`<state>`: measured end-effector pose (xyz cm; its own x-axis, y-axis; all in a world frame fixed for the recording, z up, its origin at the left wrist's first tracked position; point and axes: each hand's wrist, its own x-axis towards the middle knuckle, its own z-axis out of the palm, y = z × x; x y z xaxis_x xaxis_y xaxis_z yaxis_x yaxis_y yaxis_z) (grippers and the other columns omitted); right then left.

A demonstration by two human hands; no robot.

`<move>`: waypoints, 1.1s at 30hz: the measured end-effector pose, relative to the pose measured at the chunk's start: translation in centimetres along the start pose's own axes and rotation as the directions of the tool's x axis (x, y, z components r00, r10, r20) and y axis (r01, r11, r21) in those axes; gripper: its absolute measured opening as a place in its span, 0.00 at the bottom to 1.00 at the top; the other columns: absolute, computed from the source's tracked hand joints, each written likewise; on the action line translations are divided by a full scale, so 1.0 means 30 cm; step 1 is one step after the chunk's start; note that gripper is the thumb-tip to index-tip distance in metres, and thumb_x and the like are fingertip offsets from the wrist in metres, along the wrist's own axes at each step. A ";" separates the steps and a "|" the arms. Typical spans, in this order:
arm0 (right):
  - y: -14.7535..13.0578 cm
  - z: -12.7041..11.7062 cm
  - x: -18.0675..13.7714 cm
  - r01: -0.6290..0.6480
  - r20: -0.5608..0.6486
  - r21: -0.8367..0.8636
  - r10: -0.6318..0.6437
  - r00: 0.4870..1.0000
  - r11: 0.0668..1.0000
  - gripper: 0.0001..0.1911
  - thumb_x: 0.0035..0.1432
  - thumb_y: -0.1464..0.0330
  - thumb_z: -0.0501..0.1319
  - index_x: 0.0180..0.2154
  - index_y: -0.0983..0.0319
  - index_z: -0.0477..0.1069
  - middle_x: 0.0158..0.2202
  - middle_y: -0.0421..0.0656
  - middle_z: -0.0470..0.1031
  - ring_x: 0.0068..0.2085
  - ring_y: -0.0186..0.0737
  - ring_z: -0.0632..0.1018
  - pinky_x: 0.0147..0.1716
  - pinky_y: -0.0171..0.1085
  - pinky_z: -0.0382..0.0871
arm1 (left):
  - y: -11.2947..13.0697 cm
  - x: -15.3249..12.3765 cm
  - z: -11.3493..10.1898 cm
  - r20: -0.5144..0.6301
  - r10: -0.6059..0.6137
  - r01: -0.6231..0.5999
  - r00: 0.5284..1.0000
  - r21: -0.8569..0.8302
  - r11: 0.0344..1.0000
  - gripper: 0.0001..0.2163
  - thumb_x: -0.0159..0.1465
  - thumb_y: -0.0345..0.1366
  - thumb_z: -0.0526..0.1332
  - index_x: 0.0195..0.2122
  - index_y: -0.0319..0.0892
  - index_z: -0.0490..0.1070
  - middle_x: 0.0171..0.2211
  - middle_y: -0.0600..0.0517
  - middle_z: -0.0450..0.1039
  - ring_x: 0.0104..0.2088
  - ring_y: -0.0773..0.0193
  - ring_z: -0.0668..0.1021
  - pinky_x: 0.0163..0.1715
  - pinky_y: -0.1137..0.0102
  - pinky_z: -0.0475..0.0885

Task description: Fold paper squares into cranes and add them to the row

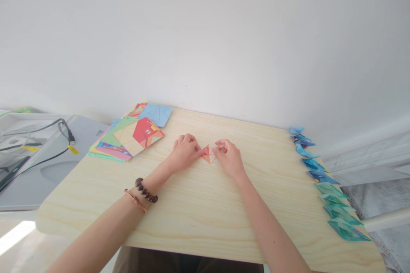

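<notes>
A small folded orange-red paper piece [208, 154] lies near the middle of a light wooden table [198, 217]. My left hand [184, 150] pinches its left side with curled fingers. My right hand [228, 156] pinches its right side, fingers also curled. Both hands rest on the tabletop and meet at the paper. A dark bead bracelet and a thin pink band [142, 193] sit on my left wrist.
A fanned stack of coloured square paper sheets [133, 134] lies at the table's back left. A row of several folded blue and teal paper pieces [323, 183] runs along the right edge. A grey surface with black cables [48, 153] stands to the left. A white wall is behind.
</notes>
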<state>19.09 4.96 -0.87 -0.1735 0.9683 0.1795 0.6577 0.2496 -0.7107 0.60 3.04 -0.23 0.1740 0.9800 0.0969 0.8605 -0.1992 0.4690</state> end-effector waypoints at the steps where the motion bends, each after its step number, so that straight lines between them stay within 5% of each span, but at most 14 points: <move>1: -0.002 0.001 -0.001 -0.006 -0.004 -0.003 0.006 1.000 1.000 0.11 0.52 0.67 0.58 0.39 0.58 0.68 0.31 0.38 0.76 0.36 0.40 0.71 0.40 0.39 0.62 | 0.002 0.001 -0.001 -0.001 -0.027 0.027 1.000 -0.015 1.000 0.17 0.60 0.51 0.53 0.28 0.45 0.74 0.42 0.48 0.63 0.46 0.53 0.64 0.46 0.56 0.60; 19: 0.013 0.022 -0.005 0.013 -0.082 -0.039 -0.016 0.997 0.999 0.13 0.50 0.66 0.59 0.40 0.60 0.66 0.36 0.43 0.70 0.38 0.40 0.70 0.38 0.38 0.63 | 0.009 0.005 -0.004 -0.006 -0.114 0.114 0.993 -0.032 0.993 0.20 0.56 0.56 0.55 0.23 0.47 0.75 0.51 0.50 0.62 0.55 0.49 0.58 0.50 0.52 0.55; 24: 0.022 0.013 0.006 0.001 -0.042 -0.010 -0.001 0.999 1.000 0.11 0.50 0.67 0.59 0.38 0.60 0.66 0.34 0.41 0.68 0.35 0.37 0.70 0.36 0.37 0.64 | -0.012 0.009 0.014 -0.063 -0.148 0.147 0.987 -0.023 0.989 0.18 0.54 0.56 0.57 0.30 0.47 0.73 0.51 0.49 0.60 0.54 0.51 0.59 0.53 0.54 0.53; 33: 0.030 0.015 0.002 0.076 -0.045 0.012 -0.075 0.996 0.997 0.05 0.52 0.71 0.57 0.34 0.60 0.66 0.35 0.41 0.70 0.35 0.37 0.71 0.38 0.38 0.64 | -0.010 0.011 -0.006 -0.043 0.165 -0.166 0.985 -0.030 0.986 0.06 0.61 0.39 0.57 0.34 0.52 0.74 0.50 0.52 0.59 0.54 0.56 0.59 0.55 0.56 0.50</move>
<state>19.35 5.25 -1.80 -0.1894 0.9461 0.2628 0.6336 0.3222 -0.7033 0.31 3.42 -0.17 0.2928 0.9327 0.2108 0.8049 -0.3594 0.4722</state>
